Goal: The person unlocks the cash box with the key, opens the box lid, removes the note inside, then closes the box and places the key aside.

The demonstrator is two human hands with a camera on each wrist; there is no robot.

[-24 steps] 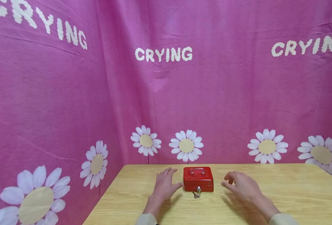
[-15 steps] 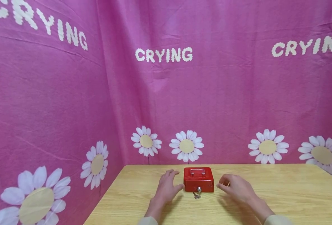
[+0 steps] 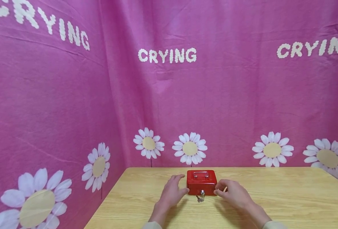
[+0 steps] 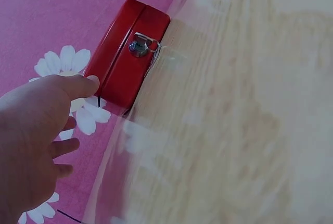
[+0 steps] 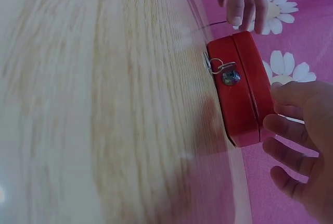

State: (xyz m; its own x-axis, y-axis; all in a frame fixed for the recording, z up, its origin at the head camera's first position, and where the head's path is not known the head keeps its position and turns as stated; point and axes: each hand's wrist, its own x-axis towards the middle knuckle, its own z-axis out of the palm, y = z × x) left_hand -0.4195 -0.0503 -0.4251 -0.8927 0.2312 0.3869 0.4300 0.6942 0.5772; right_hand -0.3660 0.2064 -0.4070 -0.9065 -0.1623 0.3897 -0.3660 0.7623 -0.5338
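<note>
A small red cash box (image 3: 201, 183) stands on the wooden table, with a folded metal handle (image 3: 201, 174) on its lid. Keys on a ring (image 3: 200, 198) hang from the lock (image 4: 138, 47) in its front face. At the box's left side is my left hand (image 3: 171, 191), thumb tip right at the edge and the other fingers spread loosely. On the opposite side my right hand (image 3: 234, 193) has its thumb and loosely bent fingers close to the right edge. In the right wrist view those fingers (image 5: 283, 153) lie apart, none wrapped round the box.
The light wooden table (image 3: 294, 197) reaches back to a magenta curtain (image 3: 214, 105) printed with white daisies and lettering. Another stretch of curtain (image 3: 57, 111) runs along the left side of the table.
My right hand has moved left, up to the box's right side. The left hand has shifted slightly right, closer to the box. The box has stayed in place.
</note>
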